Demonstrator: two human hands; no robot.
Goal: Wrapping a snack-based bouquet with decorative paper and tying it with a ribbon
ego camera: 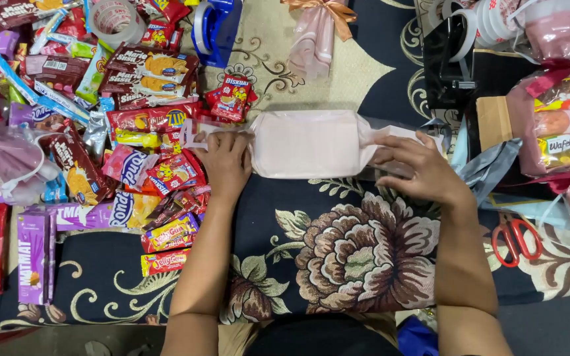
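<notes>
A pale pink wrapped parcel (pixel 308 144), shaped like a big candy with gathered ends, lies across the dark flowered carpet (pixel 357 250). My left hand (pixel 227 161) pinches its left gathered end, fingers closed on the film. At the parcel's right gathered end my right hand (pixel 420 168) grips the clear wrap. Both forearms reach up from the bottom of the view.
A heap of snack packets (pixel 133 118) covers the left side. A roll of tape (pixel 113 20) and a blue tape dispenser (pixel 216 26) lie at the top left, a black dispenser (pixel 453 59) top right. Red scissors (pixel 516 240) and wrapped gift bundles (pixel 562 125) sit at right.
</notes>
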